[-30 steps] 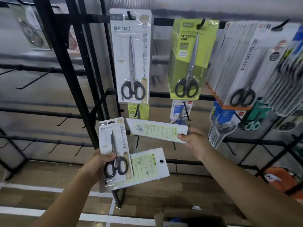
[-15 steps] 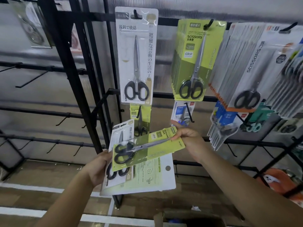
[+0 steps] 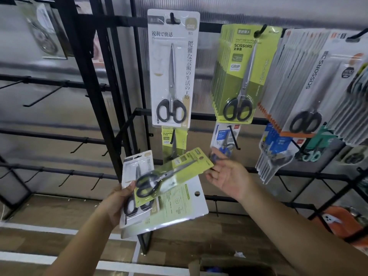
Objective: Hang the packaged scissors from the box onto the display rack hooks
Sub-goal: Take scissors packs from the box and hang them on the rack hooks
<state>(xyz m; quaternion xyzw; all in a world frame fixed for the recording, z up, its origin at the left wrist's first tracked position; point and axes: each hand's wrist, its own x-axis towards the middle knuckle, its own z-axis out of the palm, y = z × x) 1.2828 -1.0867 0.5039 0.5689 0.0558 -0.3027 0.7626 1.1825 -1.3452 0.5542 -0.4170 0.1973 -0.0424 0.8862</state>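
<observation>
The left hand (image 3: 117, 204) grips a fan of three scissor packs at their lower ends: a white pack (image 3: 137, 170) standing nearly upright, a pack turned back-side out (image 3: 179, 208) with its hang hole to the upper right, and on top a green pack (image 3: 179, 172). The green pack's long axis runs diagonally, black handles at lower left by the thumb, blade tips toward the upper right. The right hand (image 3: 229, 176) is open, palm up, fingertips just touching the green pack's top edge. On the display rack (image 3: 89, 76) above hang one white pack (image 3: 173, 70) and a green stack (image 3: 241, 76), tips up, handles down
</observation>
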